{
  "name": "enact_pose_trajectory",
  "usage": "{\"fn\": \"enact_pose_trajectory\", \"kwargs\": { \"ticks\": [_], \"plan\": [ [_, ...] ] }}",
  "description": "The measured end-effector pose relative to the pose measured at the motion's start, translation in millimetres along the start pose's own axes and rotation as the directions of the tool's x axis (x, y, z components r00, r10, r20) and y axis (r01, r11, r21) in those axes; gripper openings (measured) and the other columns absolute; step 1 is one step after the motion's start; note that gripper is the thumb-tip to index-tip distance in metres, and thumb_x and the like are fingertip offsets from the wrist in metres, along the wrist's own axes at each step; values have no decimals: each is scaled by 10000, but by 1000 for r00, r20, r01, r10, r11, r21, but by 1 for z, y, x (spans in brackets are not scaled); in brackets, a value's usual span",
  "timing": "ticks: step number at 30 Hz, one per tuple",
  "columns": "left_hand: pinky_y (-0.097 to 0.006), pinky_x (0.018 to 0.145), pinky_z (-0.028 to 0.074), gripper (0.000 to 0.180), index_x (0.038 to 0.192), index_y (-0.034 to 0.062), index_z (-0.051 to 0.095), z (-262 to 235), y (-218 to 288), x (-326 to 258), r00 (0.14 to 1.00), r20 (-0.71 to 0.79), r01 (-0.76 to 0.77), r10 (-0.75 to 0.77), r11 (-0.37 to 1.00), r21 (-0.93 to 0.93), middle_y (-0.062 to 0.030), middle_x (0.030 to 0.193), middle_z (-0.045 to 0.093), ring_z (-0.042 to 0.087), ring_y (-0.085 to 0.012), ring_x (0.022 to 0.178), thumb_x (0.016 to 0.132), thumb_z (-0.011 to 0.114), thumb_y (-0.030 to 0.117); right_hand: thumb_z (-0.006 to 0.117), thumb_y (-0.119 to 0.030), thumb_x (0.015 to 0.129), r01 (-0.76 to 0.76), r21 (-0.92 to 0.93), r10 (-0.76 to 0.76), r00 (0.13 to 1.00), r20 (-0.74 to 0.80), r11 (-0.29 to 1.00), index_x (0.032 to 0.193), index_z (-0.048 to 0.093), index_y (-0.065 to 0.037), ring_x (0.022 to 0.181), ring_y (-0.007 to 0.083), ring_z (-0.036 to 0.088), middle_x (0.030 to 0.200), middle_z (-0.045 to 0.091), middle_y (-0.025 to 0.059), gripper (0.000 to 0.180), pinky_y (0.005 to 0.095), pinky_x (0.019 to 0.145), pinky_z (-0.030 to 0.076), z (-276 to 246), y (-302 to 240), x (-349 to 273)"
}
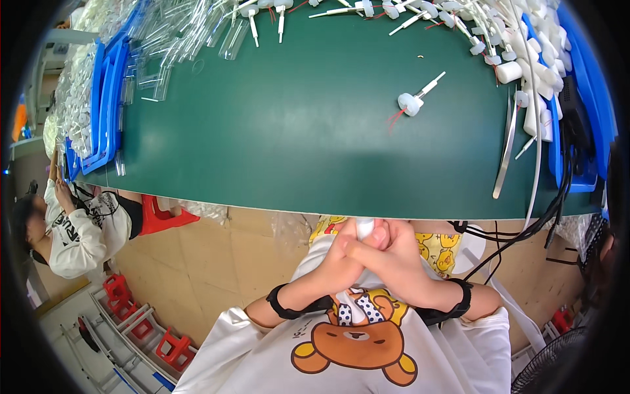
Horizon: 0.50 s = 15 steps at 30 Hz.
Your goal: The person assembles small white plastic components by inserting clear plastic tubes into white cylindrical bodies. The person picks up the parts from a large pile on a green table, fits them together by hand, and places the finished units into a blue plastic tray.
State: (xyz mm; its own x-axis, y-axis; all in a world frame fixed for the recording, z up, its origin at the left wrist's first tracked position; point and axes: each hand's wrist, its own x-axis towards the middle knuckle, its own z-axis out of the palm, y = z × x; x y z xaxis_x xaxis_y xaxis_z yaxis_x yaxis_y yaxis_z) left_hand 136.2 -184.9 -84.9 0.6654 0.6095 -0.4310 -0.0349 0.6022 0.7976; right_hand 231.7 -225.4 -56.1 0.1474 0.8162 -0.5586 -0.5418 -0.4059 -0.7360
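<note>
Both my hands are drawn back below the table's near edge, close to my chest. My left hand [338, 261] and my right hand [400, 256] are clasped together around a small white plastic part [364, 228], whose top shows between the fingers. Black bands sit on both wrists. One white float-like piece with a thin stem and red wires [415, 98] lies alone on the green table [295, 138], well ahead of my hands.
Clear plastic tubes [197, 33] and blue trays [105, 98] fill the far left; white parts and stems [525, 52] pile at the far right with a metal strip [506, 148] and black cables [558, 197]. Another person [79, 230] sits at the left; red stools [174, 345] stand on the floor.
</note>
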Motion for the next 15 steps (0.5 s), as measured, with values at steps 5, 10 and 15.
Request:
{"fn": "enact_pose_trajectory", "kwargs": {
  "ticks": [5,10,15],
  "plan": [
    [-232,536,295,291,757,103,372,2,0,-4,996,66,-53,55,998,-27,44,620,360,309,-59,575,931,466,315,628,-6,742,-2,40,2,1000,4,999,963,526,7,808,68,548,881,577,21,244,224,718,451,2,0,-10],
    [-270,676,383,196,917,69,422,-3,-23,0,995,59,-79,85,991,-107,4,780,444,422,-109,716,947,441,261,647,-2,716,76,-81,-79,996,-35,994,897,532,9,783,59,548,833,580,15,215,224,686,456,-2,-1,-1],
    [-236,609,343,225,814,91,395,6,-31,6,981,63,-170,181,974,-150,37,719,405,373,-73,666,943,455,265,642,9,705,72,-110,-72,997,2,991,781,527,-1,710,53,550,734,578,1,138,223,644,461,-6,-9,0]
  ]
}}
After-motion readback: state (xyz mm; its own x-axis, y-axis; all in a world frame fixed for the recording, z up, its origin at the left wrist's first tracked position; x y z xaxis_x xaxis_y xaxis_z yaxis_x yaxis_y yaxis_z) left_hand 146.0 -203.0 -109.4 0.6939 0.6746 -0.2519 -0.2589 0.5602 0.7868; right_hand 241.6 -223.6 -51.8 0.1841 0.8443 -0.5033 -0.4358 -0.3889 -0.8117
